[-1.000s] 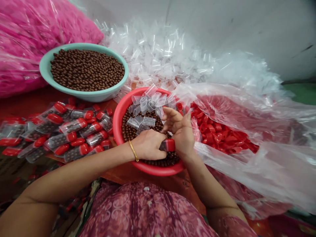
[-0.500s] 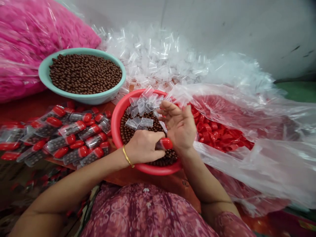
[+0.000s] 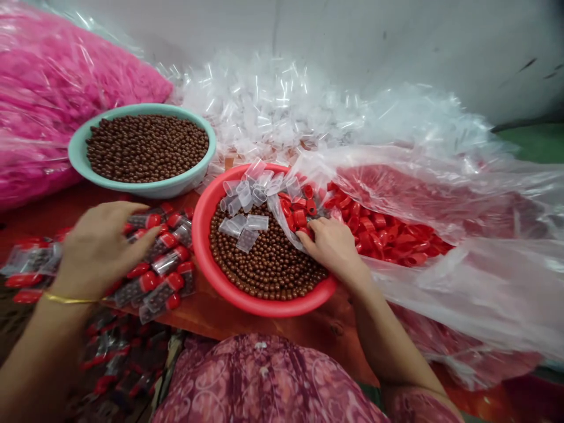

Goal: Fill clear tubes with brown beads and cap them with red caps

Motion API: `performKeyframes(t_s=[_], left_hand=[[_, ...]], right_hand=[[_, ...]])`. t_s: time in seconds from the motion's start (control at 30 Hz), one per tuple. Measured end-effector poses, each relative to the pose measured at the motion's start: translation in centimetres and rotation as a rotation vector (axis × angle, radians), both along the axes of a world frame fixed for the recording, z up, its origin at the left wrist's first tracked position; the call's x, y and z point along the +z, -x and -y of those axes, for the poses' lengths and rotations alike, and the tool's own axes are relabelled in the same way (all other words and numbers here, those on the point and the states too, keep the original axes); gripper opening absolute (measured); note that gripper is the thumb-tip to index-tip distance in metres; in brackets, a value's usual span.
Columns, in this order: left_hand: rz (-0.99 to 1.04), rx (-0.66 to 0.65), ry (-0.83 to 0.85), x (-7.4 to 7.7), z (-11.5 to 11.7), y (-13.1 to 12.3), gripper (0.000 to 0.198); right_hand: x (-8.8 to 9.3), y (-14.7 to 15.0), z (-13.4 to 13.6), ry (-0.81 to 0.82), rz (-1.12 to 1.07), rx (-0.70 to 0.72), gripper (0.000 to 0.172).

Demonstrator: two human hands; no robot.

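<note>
My left hand [image 3: 103, 249] is above a pile of clear tubes [image 3: 165, 264] filled with brown balls and closed with red caps. Its thumb and fingers are apart, with nothing seen between them. At the right rim of a red basin [image 3: 205, 258], my right hand [image 3: 332, 244] reaches into loose red caps [image 3: 383, 235] in an open plastic bag. Its thumb and fingers close around a red cap [image 3: 307, 231]; some fingertips are hidden. Brown balls [image 3: 264, 273] fill the basin, and several empty clear tubes [image 3: 247, 191] lie on top of them.
A light-blue basin [image 3: 77, 150] of brown balls stands at the back left, beside a bag of pink pieces [image 3: 83, 94]. Clear tubes [image 3: 282, 100] are heaped along the wall. Plastic sheeting [image 3: 480, 288] spreads across the right. More capped tubes [image 3: 114, 346] lie lower at the left.
My left hand has moved left from the basin to over the pile and let go of the capped tube. My right hand has turned down and come to the red caps.
</note>
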State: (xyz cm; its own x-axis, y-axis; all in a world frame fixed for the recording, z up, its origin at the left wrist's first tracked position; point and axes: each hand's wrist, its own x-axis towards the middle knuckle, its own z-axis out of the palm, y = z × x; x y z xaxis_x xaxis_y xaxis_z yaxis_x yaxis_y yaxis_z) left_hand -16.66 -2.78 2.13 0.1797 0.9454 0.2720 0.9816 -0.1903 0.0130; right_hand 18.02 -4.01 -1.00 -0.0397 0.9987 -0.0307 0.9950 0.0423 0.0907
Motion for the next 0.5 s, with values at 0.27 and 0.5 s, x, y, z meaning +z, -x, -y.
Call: performKeyframes(t_s=[0.27, 0.5], left_hand=[[0.737, -0.544, 0.421, -0.1, -1.9, -15.5, 0.039], [0.977, -0.676, 0.598, -1.6, -3.8, -19.2, 0.024]], right_hand=[[-0.1, -0.6, 1.5, -0.148, -0.833, 0.073, 0.027], [-1.4, 0.3, 1.5, -0.191, -1.300, 0.070, 0.022]])
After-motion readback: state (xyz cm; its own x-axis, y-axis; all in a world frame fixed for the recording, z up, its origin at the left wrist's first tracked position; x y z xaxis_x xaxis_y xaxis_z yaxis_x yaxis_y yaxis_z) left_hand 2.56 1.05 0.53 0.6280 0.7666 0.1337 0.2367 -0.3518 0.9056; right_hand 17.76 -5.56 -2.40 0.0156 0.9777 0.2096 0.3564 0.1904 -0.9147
